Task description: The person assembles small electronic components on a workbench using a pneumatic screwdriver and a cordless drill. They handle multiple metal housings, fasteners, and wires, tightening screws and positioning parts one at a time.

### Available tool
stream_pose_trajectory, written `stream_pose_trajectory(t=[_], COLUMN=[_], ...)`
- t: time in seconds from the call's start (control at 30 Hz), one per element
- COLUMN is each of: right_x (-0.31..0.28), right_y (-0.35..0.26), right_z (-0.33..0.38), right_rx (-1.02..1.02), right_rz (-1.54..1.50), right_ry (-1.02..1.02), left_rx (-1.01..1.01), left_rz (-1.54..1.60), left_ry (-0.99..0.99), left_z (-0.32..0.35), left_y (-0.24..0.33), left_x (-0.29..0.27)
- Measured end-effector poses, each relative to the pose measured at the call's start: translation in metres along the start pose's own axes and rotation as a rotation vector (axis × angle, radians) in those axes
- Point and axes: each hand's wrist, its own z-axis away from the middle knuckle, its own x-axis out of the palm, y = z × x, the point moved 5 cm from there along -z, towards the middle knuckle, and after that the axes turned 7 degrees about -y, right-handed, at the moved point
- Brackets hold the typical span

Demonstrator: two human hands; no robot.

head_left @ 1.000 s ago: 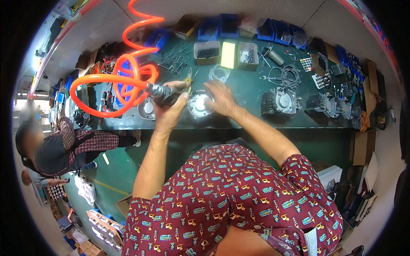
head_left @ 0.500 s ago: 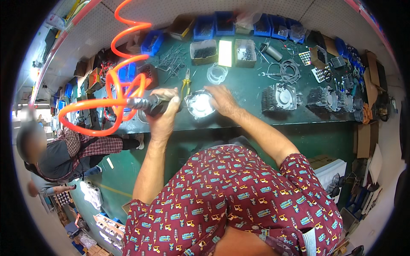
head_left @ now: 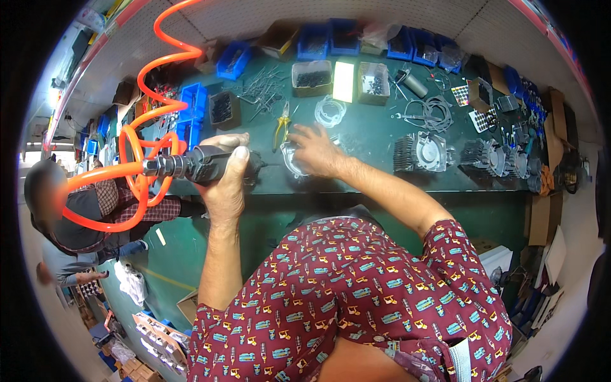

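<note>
My left hand [head_left: 226, 194] is wrapped round a dark air screwdriver [head_left: 207, 164], raised over the bench's front edge with its bit pointing right. An orange coiled hose [head_left: 105, 175] runs from the tool's rear end. Beneath my right hand [head_left: 320, 153] lies a silver cast-metal housing [head_left: 290, 160], much of it covered by the hand. The fingers are spread and stretched out over it; whether they press on it I cannot tell. Beyond the housing lie yellow-handled pliers [head_left: 280, 130] and a coil of clear tubing [head_left: 330, 112].
Finned metal cylinders [head_left: 425, 153] stand on the green bench [head_left: 369, 137] to the right. Along the back are blue bins [head_left: 313, 42], tubs of small parts [head_left: 312, 79] and loose hex keys [head_left: 262, 89]. A person [head_left: 95, 204] is at the far left.
The air screwdriver in my left hand has moved left, away from the housing. My right hand has shifted left over the housing, its fingers spreading.
</note>
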Motion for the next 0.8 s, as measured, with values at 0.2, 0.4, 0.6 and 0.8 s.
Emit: stream_pose_trajectory(t=[0.2, 0.4, 0.6, 0.8], right_x=[0.009, 0.015, 0.015, 0.016], right_y=[0.008, -0.008, -0.009, 0.004], right_z=[-0.011, -0.018, -0.019, -0.008], right_rx=[-0.039, 0.023, -0.028, -0.007], right_rz=[-0.026, 0.133, 0.018, -0.201], right_ry=[0.000, -0.089, -0.024, 0.212], left_rx=[-0.037, -0.019, -0.027, -0.017], left_rz=[-0.013, -0.019, -0.020, 0.134], left_ry=[0.038, 0.058, 0.090, 0.132], left_z=[0.007, 0.014, 0.016, 0.009], left_y=[-0.004, -0.010, -0.014, -0.015], left_x=[-0.004, -0.010, -0.014, -0.017])
